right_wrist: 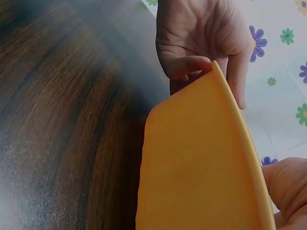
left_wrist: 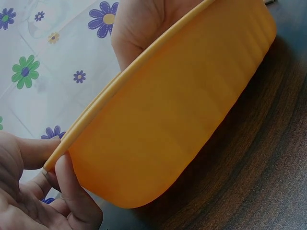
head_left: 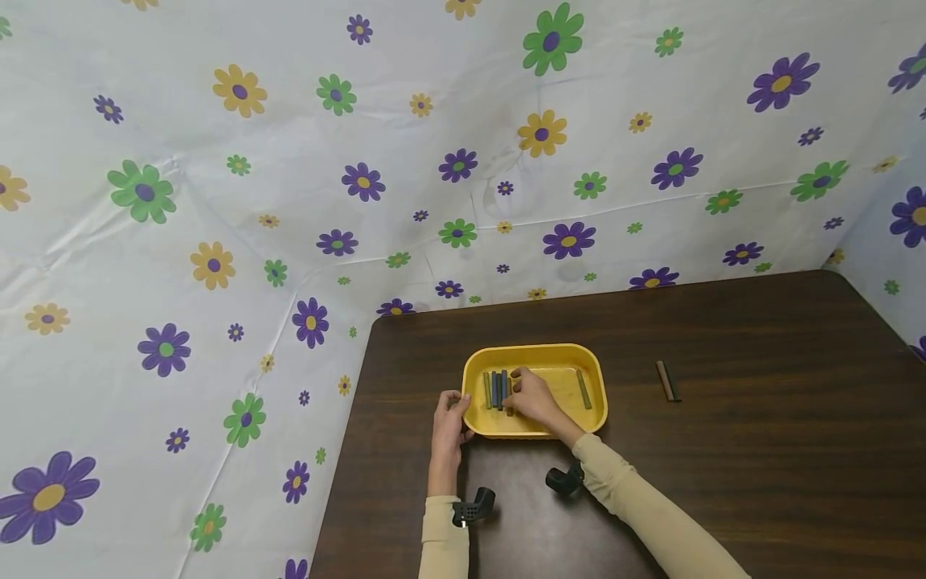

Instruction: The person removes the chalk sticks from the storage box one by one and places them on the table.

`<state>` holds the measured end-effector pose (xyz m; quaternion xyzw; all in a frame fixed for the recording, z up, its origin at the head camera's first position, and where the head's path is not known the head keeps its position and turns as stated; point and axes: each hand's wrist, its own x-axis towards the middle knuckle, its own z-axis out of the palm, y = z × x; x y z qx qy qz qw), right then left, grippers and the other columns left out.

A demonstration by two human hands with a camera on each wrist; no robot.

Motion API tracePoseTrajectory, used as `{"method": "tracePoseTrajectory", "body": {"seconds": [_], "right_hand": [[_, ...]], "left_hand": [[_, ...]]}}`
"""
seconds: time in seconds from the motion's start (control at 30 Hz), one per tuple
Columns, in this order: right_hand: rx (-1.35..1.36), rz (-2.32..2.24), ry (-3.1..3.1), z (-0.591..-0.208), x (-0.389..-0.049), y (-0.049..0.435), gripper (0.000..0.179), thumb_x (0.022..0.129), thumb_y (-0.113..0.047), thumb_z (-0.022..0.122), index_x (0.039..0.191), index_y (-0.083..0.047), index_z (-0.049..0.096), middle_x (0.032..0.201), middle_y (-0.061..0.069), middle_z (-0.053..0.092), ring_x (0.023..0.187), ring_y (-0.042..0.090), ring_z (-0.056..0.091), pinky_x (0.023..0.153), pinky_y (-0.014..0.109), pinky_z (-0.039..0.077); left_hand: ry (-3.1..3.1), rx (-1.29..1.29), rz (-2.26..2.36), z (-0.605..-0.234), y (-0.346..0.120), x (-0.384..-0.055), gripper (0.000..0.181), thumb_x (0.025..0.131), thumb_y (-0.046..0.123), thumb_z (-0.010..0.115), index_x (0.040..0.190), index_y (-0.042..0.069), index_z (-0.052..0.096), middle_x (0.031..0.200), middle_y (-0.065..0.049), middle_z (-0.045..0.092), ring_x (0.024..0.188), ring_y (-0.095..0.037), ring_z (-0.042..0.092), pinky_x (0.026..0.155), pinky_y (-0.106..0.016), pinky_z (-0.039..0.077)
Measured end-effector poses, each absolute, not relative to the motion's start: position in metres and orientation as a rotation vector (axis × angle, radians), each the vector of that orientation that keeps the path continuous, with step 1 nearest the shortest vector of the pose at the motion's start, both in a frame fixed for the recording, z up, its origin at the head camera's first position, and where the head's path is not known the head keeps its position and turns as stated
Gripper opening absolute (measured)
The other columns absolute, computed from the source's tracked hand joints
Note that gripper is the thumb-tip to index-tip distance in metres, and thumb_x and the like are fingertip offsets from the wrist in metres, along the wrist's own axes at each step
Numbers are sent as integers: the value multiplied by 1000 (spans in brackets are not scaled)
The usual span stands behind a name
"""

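Note:
A yellow tray (head_left: pixel 535 351) lies on the dark wooden table. My left hand (head_left: pixel 448 422) grips its left end, thumb over the rim and fingers outside, as the left wrist view also shows. Inside, on the left, several crayon-like sticks stand in a row: an olive one (head_left: pixel 488 391), blue ones (head_left: pixel 495 390) and dark ones. My right hand (head_left: pixel 534 396) reaches over the front wall and holds a brownish stick (head_left: pixel 510 408) at the row's right end between thumb and fingers. The tray's wall hides the fingertips in the right wrist view. Another olive stick (head_left: pixel 583 390) lies near the tray's right end.
Right of the tray, a brown stick (head_left: pixel 664 381) and a dark green stick (head_left: pixel 674 382) lie side by side on the table (head_left: pixel 767 418). A flower-printed sheet (head_left: pixel 434 72) hangs behind and left of the table. Each wrist carries a black camera mount (head_left: pixel 474 507).

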<state>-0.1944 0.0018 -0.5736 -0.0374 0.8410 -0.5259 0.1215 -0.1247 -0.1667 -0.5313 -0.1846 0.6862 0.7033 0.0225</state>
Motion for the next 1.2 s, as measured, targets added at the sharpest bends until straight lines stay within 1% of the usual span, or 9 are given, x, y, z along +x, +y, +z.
{"method": "tracePoseTrajectory", "body": {"seconds": [0.17,0.3,0.47,0.57,0.7,0.77,0.93,1.07,1.2], "right_hand": [[-134,-1490,2508,-573,-196,-4,68,68,6,85,128,14,54,107,26,67,93,34,64,80,46,55],[-153,-1428,2549,-573,-198,-8,73,69,6,86,133,15,52,113,28,65,100,38,63,85,49,54],[-193,-1357,2604,-572,-198,-10,77,69,7,85,136,16,50,120,31,61,108,42,58,90,51,52],[-214,-1324,2630,-573,-199,-11,76,68,9,85,135,17,50,119,31,59,106,41,56,88,50,52],[-219,-1296,2654,-574,-200,-12,71,67,11,86,130,16,53,111,29,57,93,35,55,80,46,53],[-212,-1288,2658,-574,-199,-13,69,67,11,86,128,15,53,108,27,56,89,33,54,77,44,52],[-199,-1299,2658,-573,-198,-14,68,68,12,84,129,14,54,109,25,56,89,32,54,77,44,52],[-226,-1331,2674,-573,-197,-13,65,69,14,79,129,13,55,111,26,59,92,33,56,78,44,53],[-264,-1362,2697,-574,-197,-11,60,69,16,74,126,13,56,107,25,63,90,33,59,76,44,53]], "left_hand": [[2113,-581,2178,-533,-168,-126,17,106,14,58,115,1,51,90,-14,59,66,-17,53,58,-28,46],[2118,-586,2171,-532,-167,-126,18,106,15,58,116,1,51,88,-12,59,66,-16,53,59,-29,46],[2119,-593,2168,-531,-167,-125,17,107,15,58,116,2,51,89,-13,59,65,-15,52,59,-29,46],[2121,-599,2168,-531,-166,-126,16,107,15,57,115,2,51,89,-13,59,64,-15,52,59,-29,45],[2122,-608,2166,-530,-165,-125,16,107,15,57,115,3,51,89,-13,58,65,-15,52,59,-29,45],[2126,-614,2162,-530,-165,-125,17,107,15,57,115,2,51,90,-13,58,66,-16,53,59,-29,46],[2128,-617,2161,-529,-164,-124,17,107,15,57,116,1,51,91,-14,59,68,-17,53,59,-28,46],[2131,-615,2161,-530,-164,-124,17,107,15,57,116,1,51,90,-15,59,67,-17,53,59,-28,46],[2140,-615,2163,-529,-163,-124,17,107,15,56,116,1,51,91,-15,59,66,-17,53,58,-28,46]]}}
